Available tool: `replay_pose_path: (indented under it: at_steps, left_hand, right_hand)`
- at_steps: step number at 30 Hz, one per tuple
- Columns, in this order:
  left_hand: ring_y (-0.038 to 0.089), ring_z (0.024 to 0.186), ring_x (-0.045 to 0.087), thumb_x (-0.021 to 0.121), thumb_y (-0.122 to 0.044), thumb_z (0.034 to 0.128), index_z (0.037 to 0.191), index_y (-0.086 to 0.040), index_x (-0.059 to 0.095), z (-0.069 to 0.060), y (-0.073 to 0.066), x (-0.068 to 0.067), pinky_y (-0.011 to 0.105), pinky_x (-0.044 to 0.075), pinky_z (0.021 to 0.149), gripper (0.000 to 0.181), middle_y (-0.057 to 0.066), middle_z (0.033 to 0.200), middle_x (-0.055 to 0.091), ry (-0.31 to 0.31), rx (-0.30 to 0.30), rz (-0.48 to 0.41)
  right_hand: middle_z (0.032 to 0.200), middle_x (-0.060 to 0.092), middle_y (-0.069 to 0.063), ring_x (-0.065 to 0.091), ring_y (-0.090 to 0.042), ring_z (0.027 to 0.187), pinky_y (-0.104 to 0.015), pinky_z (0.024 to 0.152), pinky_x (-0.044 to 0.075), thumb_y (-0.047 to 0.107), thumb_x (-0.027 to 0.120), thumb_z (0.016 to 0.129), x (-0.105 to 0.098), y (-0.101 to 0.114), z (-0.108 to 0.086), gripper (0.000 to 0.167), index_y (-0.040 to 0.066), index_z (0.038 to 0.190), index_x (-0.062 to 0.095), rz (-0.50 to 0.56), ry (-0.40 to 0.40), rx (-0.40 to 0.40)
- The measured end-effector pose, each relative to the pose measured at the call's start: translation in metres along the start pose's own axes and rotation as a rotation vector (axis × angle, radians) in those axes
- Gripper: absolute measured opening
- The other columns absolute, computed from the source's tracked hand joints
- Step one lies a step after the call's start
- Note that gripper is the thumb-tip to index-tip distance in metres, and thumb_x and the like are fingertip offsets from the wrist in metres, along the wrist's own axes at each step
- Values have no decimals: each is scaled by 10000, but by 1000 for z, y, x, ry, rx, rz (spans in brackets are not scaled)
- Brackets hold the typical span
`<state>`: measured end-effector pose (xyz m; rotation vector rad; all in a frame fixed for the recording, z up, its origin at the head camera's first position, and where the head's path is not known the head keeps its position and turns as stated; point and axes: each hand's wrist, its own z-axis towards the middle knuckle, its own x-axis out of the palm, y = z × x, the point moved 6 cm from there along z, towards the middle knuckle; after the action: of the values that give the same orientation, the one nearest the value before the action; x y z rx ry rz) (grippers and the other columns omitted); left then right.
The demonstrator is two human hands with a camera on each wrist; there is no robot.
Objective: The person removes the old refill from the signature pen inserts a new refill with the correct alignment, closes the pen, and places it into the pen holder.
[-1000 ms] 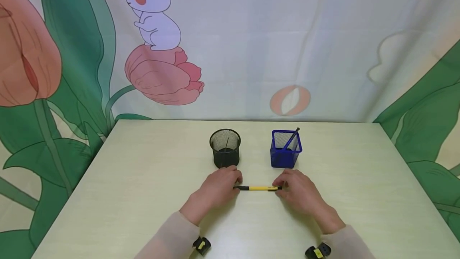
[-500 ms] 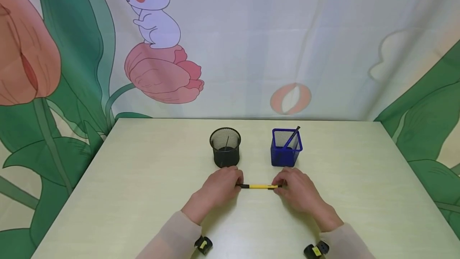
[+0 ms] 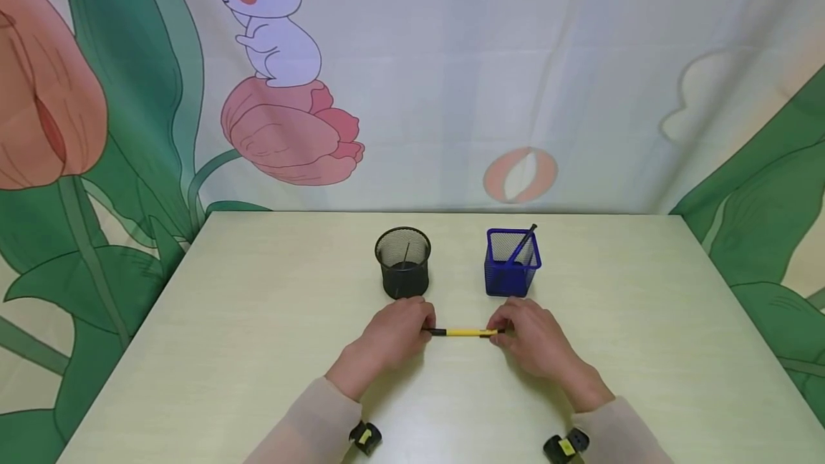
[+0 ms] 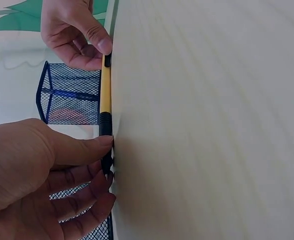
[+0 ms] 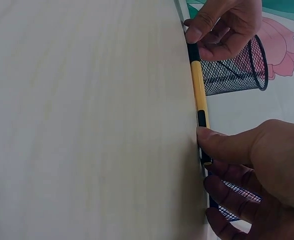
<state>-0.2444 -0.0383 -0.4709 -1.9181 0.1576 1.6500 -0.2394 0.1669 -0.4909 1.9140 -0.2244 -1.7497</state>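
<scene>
left hand (image 3: 397, 331), right hand (image 3: 533, 336); pinching yellow pen (image 3: 462, 333)

Yellow-and-black pen (image 3: 462, 333), black mesh cup (image 3: 405, 282), blue mesh basket (image 3: 506, 282), cream tabletop (image 3: 277, 285)

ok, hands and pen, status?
Left hand pinches tip end, right hand clip end. Yellow-and-black pen crosswise between them. Round black mesh cup, square blue mesh holder just beyond; neither blocks the pen.
</scene>
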Motion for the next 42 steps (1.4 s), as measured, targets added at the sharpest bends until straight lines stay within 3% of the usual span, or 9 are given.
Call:
replay_pose_path:
  at_steps: [19,31,42]
  left_hand:
    - [202,868,563,722,-87,955,970,-97,683,-5,-1,2,349,495,786,43,9,934,611,-3,9,17]
    - [199,878,554,697,-109,977,1012,-119,663,-7,1,6,337,493,795,50,5,952,604,-2,46,70]
    - [204,926,558,684,-123,986,1069,-144,707,-9,4,4,358,497,835,89,-3,1002,608,17,49,33]
  right_hand:
    - [919,618,101,537,-124,941,-391,840,414,146,806,900,3,-2,-3,118,237,944,746,31,-14,-10]
    - [913,605,101,533,-114,940,-380,847,388,153,789,919,4,0,-5,107,236,965,741,38,8,-6]
    - [935,603,80,551,-86,874,-335,834,464,125,777,927,1,2,-6,110,207,992,745,96,3,-43]
